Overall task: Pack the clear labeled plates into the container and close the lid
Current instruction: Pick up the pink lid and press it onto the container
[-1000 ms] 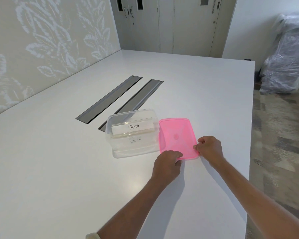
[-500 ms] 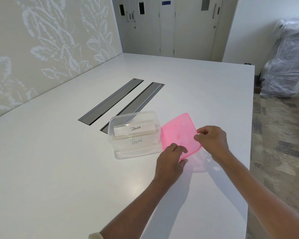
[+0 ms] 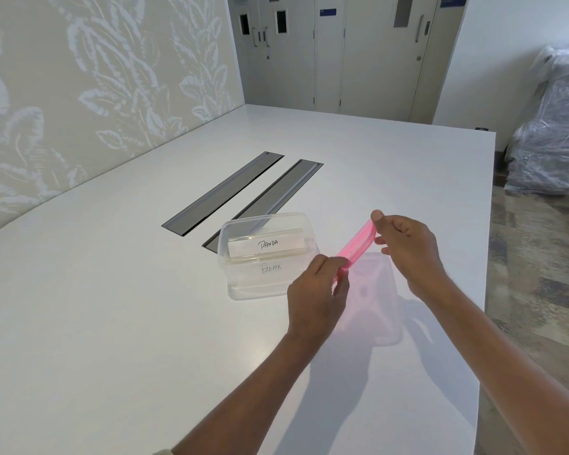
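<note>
A clear plastic container (image 3: 243, 289) stands open on the white table (image 3: 112, 307). Inside it lie clear labeled plates (image 3: 268, 247); the top one reads "PANDA", and a second label shows faintly below. The pink translucent lid (image 3: 355, 247) is up in the air just right of the container, tilted nearly edge-on to me. My left hand (image 3: 316, 297) pinches its near end. At the lid's far end, my right hand (image 3: 404, 247) grips with thumb and fingers. A pink shadow falls on the table under the lid.
Two long grey cable slots (image 3: 224, 192) are set in the table behind the container. The table's right edge (image 3: 488, 257) drops to a patterned floor. A plastic-wrapped bundle (image 3: 552, 126) stands at the far right; doors line the back wall.
Both hands lifted the pink lid off the table, where it lay flat beside the container, and turned it up on edge. The container stayed put.
</note>
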A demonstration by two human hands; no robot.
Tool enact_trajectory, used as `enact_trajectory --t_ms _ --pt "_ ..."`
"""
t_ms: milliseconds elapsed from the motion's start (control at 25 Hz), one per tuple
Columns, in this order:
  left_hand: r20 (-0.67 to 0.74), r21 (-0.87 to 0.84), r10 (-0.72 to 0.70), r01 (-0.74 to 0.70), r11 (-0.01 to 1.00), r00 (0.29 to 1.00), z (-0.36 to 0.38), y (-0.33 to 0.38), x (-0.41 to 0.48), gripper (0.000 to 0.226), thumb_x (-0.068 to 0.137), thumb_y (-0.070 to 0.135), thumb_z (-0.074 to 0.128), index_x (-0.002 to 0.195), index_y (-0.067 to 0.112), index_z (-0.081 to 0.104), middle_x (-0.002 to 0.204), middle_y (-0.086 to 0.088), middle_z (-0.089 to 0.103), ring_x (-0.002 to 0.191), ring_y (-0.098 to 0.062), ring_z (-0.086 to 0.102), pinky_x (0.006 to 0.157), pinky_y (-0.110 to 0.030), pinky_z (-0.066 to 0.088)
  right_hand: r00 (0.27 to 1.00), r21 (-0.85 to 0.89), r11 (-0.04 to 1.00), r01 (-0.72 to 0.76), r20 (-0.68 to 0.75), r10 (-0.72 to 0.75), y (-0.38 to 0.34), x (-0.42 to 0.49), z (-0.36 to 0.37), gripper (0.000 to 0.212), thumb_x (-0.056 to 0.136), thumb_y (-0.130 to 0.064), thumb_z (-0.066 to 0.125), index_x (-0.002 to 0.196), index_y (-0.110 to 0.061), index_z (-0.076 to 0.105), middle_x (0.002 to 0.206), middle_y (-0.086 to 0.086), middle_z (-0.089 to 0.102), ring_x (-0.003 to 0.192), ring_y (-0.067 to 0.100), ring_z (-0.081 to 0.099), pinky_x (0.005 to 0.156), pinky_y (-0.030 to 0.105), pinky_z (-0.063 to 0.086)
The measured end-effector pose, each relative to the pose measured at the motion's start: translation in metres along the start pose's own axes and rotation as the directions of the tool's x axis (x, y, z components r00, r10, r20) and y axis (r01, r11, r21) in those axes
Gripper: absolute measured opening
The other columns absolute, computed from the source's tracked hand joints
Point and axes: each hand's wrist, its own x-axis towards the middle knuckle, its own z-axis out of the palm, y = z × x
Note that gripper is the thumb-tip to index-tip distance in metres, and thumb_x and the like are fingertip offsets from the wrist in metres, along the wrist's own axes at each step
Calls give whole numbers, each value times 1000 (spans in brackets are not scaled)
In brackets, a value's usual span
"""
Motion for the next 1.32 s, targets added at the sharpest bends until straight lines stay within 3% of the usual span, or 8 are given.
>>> enact_trajectory --t_ms 240,400,480,560,720,1000,1160,1320 --pt "-71 -332 -212 177 927 975 -30 -6 15 22 95 17 75 115 27 78 100 16 72 86 -5 71 77 -29 62 999 79 996 40 5 -40 10 10 7 24 100 -50 66 109 -30 76 107 -8 76 107 19 73 98 50 60" --pt "-100 -505 -338 245 828 936 -54 -17 30 26 91 17 78 114 30 80 101 17 76 87 -10 76 80 -30 65 998 -61 996 -64 15 65 24 21 18 58 98 -48 69 149 -27 54 149 -4 57 131 20 60 103 39 50" --pt "-95 -554 -385 273 787 918 -65 -28 37 28 90 17 78 114 31 80 97 13 78 85 -15 78 79 -37 67 991 -77 990 -122 43 126 30 25 24 67 98 -47 70 156 -24 46 155 -2 52 137 20 54 110 41 47" --pt "-105 -586 -427 291 756 898 -77 -40 42 30 89 14 78 114 30 81 92 11 77 82 -19 79 76 -42 69 985 17 989 -147 98 145 35 29 30 54 99 -41 71 147 -22 56 146 -1 61 134 23 59 114 49 48" --pt "-120 -635 -494 315 705 861 -96 -65 48 35 92 12 78 122 30 78 91 3 75 80 -27 80 72 -39 69 982 128 988 -91 174 68 32 34 47 12 100 -20 69 108 -20 77 106 1 80 110 26 75 97 48 61" --pt "-141 -613 -584 393 685 799 -117 -108 66 27 96 20 79 123 21 75 100 -8 79 78 -25 82 68 -32 67 987 126 992 -31 160 10 15 50 82 10 94 -5 74 103 -9 76 86 9 73 78 19 68 86 43 66" --pt "-48 -494 -599 502 710 800 -122 -128 77 26 102 35 68 127 36 76 108 8 80 84 -16 76 83 -35 65 986 98 994 -45 161 29 12 58 98 6 92 -7 77 98 -9 77 85 6 76 72 18 71 84 40 67" --pt "64 -456 -620 575 679 782 -118 -144 79 24 102 32 56 103 45 76 101 24 74 91 -8 65 86 -29 52 984 49 995 -87 162 78 15 64 113 4 91 -11 79 94 -11 78 85 4 78 66 16 74 82 36 67"
